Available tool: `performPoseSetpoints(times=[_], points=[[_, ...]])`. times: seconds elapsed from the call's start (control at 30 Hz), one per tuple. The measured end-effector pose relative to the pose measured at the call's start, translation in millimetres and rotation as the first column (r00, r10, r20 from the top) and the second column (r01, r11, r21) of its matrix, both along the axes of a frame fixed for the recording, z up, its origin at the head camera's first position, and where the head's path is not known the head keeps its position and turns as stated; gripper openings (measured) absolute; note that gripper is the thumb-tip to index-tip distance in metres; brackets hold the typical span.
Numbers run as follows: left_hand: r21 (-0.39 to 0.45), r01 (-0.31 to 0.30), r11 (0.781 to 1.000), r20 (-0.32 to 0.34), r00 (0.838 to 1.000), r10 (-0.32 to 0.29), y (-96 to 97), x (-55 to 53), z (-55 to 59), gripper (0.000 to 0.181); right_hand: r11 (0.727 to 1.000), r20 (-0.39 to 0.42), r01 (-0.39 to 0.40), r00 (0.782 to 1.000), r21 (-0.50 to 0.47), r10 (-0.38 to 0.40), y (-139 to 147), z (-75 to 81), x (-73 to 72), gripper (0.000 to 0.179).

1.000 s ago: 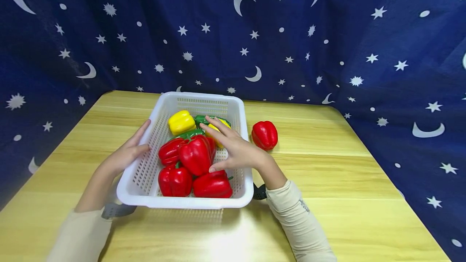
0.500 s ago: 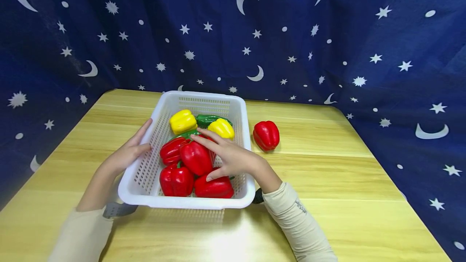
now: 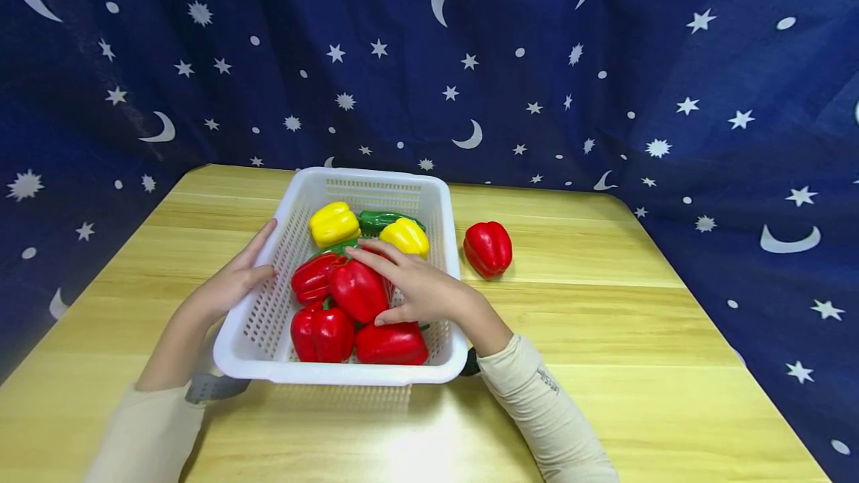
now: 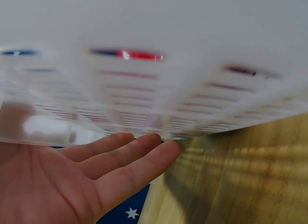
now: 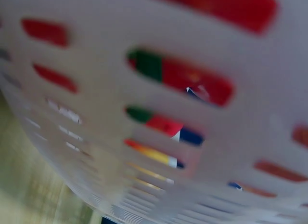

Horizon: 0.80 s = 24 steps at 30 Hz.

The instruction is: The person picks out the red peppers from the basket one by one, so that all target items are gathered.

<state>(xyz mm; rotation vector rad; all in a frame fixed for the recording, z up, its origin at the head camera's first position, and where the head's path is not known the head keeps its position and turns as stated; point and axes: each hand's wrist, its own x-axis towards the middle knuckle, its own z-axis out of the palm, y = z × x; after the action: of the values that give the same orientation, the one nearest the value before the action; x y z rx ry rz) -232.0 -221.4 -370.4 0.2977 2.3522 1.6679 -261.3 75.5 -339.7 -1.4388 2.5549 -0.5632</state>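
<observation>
Red bell pepper: in the white basket, amid the other red peppers, on the near side of the yellow peppers.
Pepper from hand: it lies to the left of the palm of the right hand, below the fingers; that hand is clearly the nearer one.
Pepper's long axis: seems to slant from far left to near right, though the hand covers part.
Right hand's grip: fingers spread, thumb well apart from them; whether they touch the pepper, I cannot tell.
Left hand: holds the basket's left wall, thumb inside, fingers outside.
Lone red pepper: on the table, right of the basket.
</observation>
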Motion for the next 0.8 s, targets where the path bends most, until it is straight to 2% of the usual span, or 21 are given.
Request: performPoseSetpoints(times=[0.8], points=[[0.005,-0.001,1.000,0.014,1.000,0.001,1.2,1.7,-0.5,0.080,0.998,-0.006,-0.003,1.000,-0.066,0.003,4.6,2.6,-1.9,0.091]])
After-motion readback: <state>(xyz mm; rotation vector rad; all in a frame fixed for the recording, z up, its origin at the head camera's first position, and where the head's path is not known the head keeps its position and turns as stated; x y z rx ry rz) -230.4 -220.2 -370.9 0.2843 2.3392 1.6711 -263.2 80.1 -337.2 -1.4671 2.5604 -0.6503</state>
